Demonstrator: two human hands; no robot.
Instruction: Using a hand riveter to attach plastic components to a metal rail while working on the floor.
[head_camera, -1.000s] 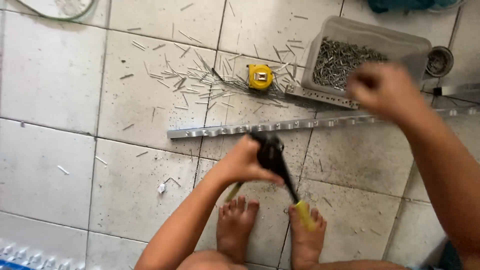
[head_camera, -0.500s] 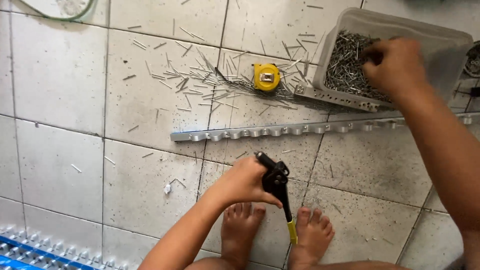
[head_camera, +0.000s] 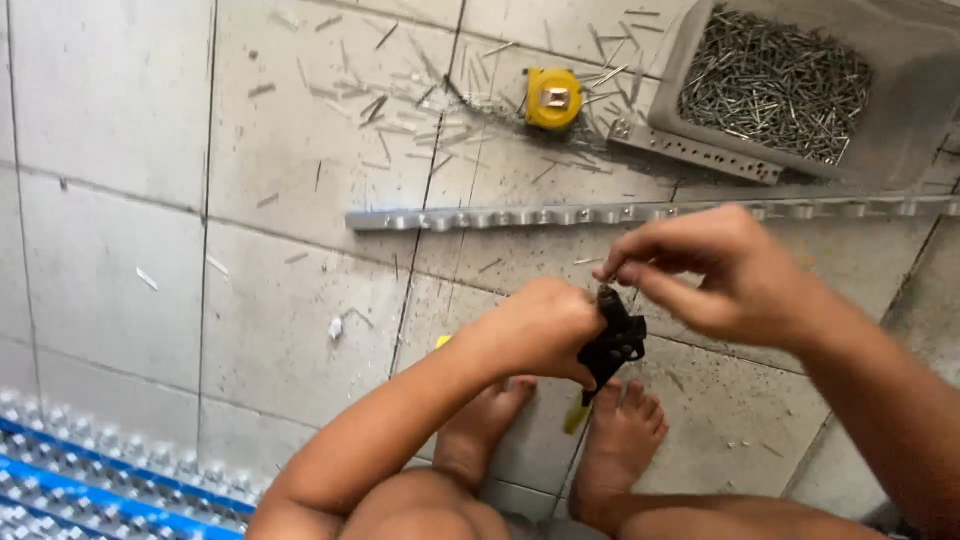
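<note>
Left hand (head_camera: 540, 335) gripping a black riveter (head_camera: 612, 345) above the bare feet, right hand (head_camera: 715, 270) pinching a small rivet at its tip, metal strip (head_camera: 600, 214) on tiled floor (head_camera: 120, 250), box of rivets (head_camera: 775, 80) beyond.

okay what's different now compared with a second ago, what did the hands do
The right hand left the grey bin of rivets and came back to the black rivet tool, its fingertips now pinching at the tool's nose. The left hand kept its hold on the tool. The metal strip and yellow tape measure stayed on the tiles.
</note>
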